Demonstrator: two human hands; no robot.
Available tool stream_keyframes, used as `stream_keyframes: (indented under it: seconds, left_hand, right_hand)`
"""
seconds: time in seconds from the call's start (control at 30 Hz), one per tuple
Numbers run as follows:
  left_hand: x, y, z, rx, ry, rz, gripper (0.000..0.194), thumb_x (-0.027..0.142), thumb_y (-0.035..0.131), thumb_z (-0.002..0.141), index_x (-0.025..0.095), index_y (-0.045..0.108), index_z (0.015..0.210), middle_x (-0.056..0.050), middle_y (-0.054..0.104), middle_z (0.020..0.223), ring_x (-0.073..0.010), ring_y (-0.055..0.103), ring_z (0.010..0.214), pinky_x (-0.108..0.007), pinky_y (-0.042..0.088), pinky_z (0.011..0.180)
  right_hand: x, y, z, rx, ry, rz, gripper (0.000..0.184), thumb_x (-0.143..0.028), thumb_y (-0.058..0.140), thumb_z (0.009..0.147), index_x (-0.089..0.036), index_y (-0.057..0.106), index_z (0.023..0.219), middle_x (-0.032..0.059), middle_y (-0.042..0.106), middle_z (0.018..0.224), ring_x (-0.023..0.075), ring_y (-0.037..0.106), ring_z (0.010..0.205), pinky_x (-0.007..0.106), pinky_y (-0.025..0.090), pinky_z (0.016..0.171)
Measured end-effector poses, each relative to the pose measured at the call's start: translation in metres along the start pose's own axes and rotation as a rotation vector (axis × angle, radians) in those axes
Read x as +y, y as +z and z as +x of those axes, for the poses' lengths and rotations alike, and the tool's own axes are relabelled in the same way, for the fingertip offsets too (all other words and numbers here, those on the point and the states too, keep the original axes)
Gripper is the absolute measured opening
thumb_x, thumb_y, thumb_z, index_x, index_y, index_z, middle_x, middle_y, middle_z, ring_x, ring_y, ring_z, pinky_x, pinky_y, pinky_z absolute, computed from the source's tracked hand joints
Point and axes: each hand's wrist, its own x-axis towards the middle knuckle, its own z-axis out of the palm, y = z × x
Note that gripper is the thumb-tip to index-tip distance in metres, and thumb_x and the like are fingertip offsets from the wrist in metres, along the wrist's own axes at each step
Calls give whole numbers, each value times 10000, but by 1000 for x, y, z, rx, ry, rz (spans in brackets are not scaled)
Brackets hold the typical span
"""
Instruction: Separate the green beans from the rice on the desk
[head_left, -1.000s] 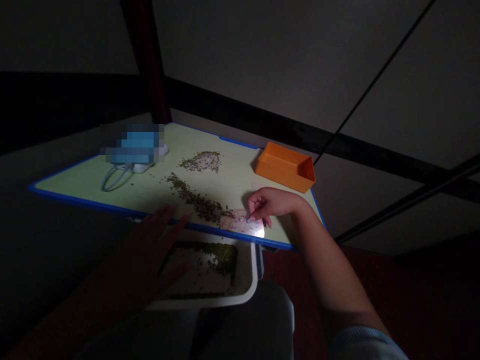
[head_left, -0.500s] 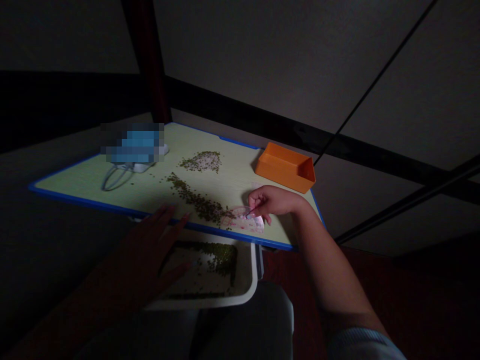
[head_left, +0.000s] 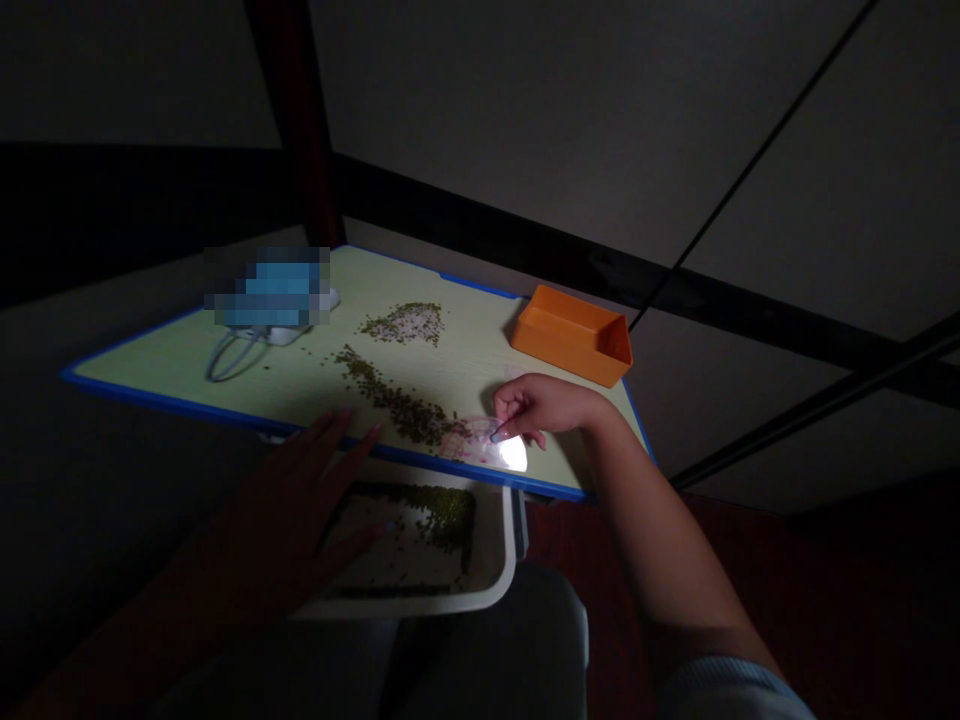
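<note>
My right hand (head_left: 544, 408) is closed in a pinch on a clear protractor (head_left: 480, 450) with pink markings, which lies low on the pale board (head_left: 450, 385) and glares at its right end. The protractor's left end touches a long strip of small dark green beans (head_left: 405, 408). Behind that strip lies a pile of white grains (head_left: 405, 322) ringed with green beans. My left hand (head_left: 300, 510), in shadow, is open with fingers spread. It rests by the board's near edge, over the left part of a white bin (head_left: 504, 560) that holds more green beans (head_left: 448, 515).
An orange open box (head_left: 570, 335) stands at the board's back right. At the back left is a blurred blue-screened device (head_left: 281, 290) on a white base, with a looped grey cable (head_left: 225, 358). The board has a blue rim (head_left: 187, 405). Dark panelled walls rise behind.
The protractor has tilted slightly under my right hand, and a bright glare now shows on its right end. My left hand stays almost still.
</note>
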Motion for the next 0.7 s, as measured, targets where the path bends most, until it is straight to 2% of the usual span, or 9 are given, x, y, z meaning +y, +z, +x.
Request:
stream_keyframes:
  seconds: [0.17,0.37,0.7]
  left_hand:
    - [0,0,0,-15,-20,-23,845,676,432,740,301,145,1441,-101,170,1562,-306,239,1411,-485,371,1063]
    - [0,-2,2,-50,-14,-44,840,659,441,749,285,148,1442,-134,191,1552,-314,224,1415,-497,350,1075]
    - [-1,0,0,-36,-27,-39,829,641,460,745,282,183,1438,-106,170,1564,-315,225,1415,-487,344,1083]
  right_hand:
    - [-1,0,-1,-22,-9,21,155,-184,647,762,-146,503,718,-73,551,529,40,505,413,174,396,440]
    - [1,-3,-2,-67,-6,28,166,-202,656,751,-148,503,715,-64,581,544,43,520,408,177,402,448]
    - [1,-3,-4,-84,-13,85,174,-223,662,741,-146,507,725,-36,632,572,59,567,448,175,435,445]
